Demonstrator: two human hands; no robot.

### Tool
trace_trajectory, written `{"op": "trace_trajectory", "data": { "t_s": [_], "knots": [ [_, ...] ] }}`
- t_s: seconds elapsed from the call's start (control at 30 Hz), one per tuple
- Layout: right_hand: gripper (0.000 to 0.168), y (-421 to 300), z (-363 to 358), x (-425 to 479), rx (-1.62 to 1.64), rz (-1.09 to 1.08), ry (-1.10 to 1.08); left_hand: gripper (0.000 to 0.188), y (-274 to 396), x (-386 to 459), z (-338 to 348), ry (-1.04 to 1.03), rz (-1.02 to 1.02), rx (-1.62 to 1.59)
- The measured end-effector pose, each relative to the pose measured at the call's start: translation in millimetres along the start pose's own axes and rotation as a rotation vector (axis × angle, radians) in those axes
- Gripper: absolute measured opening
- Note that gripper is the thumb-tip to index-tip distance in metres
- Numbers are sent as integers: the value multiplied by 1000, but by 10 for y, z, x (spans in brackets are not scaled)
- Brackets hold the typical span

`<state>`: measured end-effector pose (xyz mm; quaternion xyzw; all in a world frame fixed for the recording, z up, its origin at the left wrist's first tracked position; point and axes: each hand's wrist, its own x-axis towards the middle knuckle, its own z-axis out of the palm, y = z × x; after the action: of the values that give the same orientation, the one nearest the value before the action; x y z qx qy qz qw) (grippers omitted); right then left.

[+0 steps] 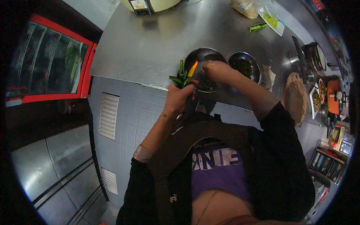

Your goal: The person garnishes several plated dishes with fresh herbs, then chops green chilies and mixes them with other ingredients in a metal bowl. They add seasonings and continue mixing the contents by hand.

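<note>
My left hand (pixel 179 97) grips a bunch of green chili peppers (pixel 182 78), their tips pointing away from me. Among them stands one pointed orange piece (pixel 193 69), apparently another chili. My right hand (pixel 215 70) is over a metal bowl (pixel 194 57), its fingers curled in and blurred, so whether they pinch anything is unclear. Dark green bits (pixel 208 84) lie low in that bowl, partly behind my right hand. Just right of it, a second metal bowl (pixel 258 71) contains chopped dark green pieces (pixel 242 67); my right forearm crosses in front of its near side.
The steel worktop (pixel 135 53) carries a crumpled cloth (pixel 268 77), a cut cucumber piece (pixel 257 27), a white plate (pixel 279 29), a plastic bag (pixel 244 8) and a pale yellow container (pixel 166 4). A round wooden chopping block (pixel 295 95) stands at right. A red-framed glass-door fridge (pixel 87 70) flanks the left.
</note>
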<state>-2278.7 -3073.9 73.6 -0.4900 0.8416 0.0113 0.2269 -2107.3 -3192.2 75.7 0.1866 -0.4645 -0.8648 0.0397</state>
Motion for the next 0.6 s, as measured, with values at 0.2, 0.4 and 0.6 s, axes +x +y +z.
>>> {"op": "trace_trajectory", "data": {
  "t_s": [0.2, 0.4, 0.6],
  "knots": [
    [30, -61, 403, 150, 212, -55, -207, 24, -12, -33, 122, 58, 88, 168],
    [49, -173, 313, 24, 328, -195, -128, 22, -166, 31, 82, 112, 226, 203],
    [53, -68, 186, -4, 620, 44, -385, 20, -75, 30, 152, 109, 180, 195]
  ]
}}
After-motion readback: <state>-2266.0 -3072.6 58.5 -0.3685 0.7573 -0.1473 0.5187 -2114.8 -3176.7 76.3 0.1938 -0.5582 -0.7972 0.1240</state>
